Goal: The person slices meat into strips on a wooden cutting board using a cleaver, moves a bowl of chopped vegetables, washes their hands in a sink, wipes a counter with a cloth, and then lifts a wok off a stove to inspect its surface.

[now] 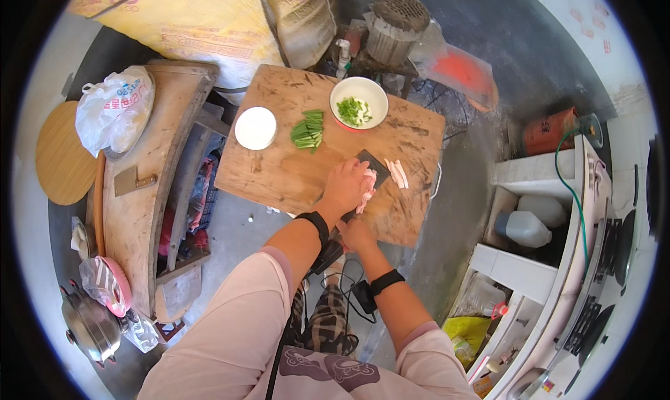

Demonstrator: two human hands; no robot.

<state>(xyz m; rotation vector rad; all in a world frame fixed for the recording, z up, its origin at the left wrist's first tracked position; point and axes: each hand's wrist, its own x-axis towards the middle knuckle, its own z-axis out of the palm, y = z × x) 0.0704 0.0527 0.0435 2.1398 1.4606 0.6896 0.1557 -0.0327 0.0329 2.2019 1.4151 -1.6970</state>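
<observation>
My left hand (344, 185) presses on a piece of raw meat (368, 190) over a wooden table top (272, 180). My right hand (357, 233) grips the handle end of a kitchen knife (372, 165), whose dark broad blade lies beside and partly under the meat; the handle is mostly hidden. Strips of cut meat (397, 173) lie just right of the blade. Farther back are a pile of cut green stalks (308, 132) and a white bowl (383, 107) with chopped greens (353, 111) inside. A round white dish (255, 128) sits at the back left.
A wooden bench (131, 206) on the left bears a cleaver (128, 181) and a white plastic bag (118, 104). Behind the table stand large yellow sacks (209, 28) and a motor (396, 31). A tiled counter (523, 274) with plastic jugs (526, 228) is on the right.
</observation>
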